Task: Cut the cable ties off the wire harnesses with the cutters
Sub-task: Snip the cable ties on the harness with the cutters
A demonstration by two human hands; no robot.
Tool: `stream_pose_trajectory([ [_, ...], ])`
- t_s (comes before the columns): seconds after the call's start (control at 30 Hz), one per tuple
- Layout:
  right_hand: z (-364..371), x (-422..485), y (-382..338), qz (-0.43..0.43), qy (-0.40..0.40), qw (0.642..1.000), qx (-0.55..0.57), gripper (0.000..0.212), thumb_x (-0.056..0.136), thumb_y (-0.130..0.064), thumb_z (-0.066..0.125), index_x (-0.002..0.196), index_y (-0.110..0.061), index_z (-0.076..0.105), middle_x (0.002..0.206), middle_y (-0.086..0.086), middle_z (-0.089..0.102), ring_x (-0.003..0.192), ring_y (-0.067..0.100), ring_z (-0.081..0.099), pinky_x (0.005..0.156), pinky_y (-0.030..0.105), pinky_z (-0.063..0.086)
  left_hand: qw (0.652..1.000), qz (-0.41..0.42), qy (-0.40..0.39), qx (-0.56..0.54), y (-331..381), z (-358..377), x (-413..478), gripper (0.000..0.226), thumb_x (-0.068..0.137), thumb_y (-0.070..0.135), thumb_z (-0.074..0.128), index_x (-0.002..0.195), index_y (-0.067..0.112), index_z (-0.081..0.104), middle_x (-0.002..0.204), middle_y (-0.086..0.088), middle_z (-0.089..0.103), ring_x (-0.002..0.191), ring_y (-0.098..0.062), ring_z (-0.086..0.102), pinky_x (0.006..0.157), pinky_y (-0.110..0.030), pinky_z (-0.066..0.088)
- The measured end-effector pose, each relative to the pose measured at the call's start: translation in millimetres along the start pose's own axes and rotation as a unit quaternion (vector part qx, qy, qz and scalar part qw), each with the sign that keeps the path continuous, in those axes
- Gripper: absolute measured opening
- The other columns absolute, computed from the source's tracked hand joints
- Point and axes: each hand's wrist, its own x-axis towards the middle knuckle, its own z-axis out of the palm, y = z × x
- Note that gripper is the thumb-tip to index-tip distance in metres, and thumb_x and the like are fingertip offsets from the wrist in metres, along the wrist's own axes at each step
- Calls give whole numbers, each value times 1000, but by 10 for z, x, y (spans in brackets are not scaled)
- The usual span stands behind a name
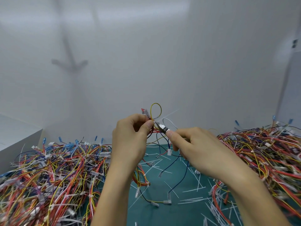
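My left hand (pixel 130 137) pinching harness (pixel 155 110), right hand (pixel 195 147) gripping cutters (pixel 162 127) at cable tie (pixel 169 114). Snipped ties (pixel 192 190) littering desk (pixel 162 214); left heap (pixel 48 168), right heap (pixel 260 152) likely waiting.

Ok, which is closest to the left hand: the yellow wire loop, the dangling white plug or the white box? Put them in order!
1. Yellow wire loop: pinched by the left hand, sticking up above it.
2. Dangling white plug: hanging lower, to its right.
3. White box: far off at the left edge.
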Motion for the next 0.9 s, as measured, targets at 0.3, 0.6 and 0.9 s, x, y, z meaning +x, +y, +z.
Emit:
stream_pose_trajectory([
  [0.3, 11, -1, 6, 4, 9, 1000, 4, 57, 91, -68, 32, 73, -22, 60, 59, -1, 60, 57, 16, 51, 57, 34, 43, 1000, 11, -1, 8, -1, -2, -1, 8, 91, 15, 67, 90, 16, 75, 78, 2, 74, 76, -12, 69, 81, -34, 57],
  [0.6, 3, -4, -6, -1, 13, 1000, 10, 60, 89, -69, 31, 75, -19, 61, 66, 6, 63, 61, 25, 56, 61, 42, 51, 1000, 12, 4, 8, 8, -6, -4, 8, 90, 15, 68, 88, 18, 75, 79, 2, 74, 78, -12, 71, 83, -37, 58],
  [0.9, 9, -7, -39, 0, 18, 1000, 14, 61, 88, -68, 31, 76, -17, 62, 68, 9, 63, 67, 28, 60, 63, 44, 53, 1000, 25, 11, -5, 5, -27, 2, 13, 90, 13, 68, 83, 22, 74, 76, 4, 74, 75, -11, 71, 82, -37, 58],
])
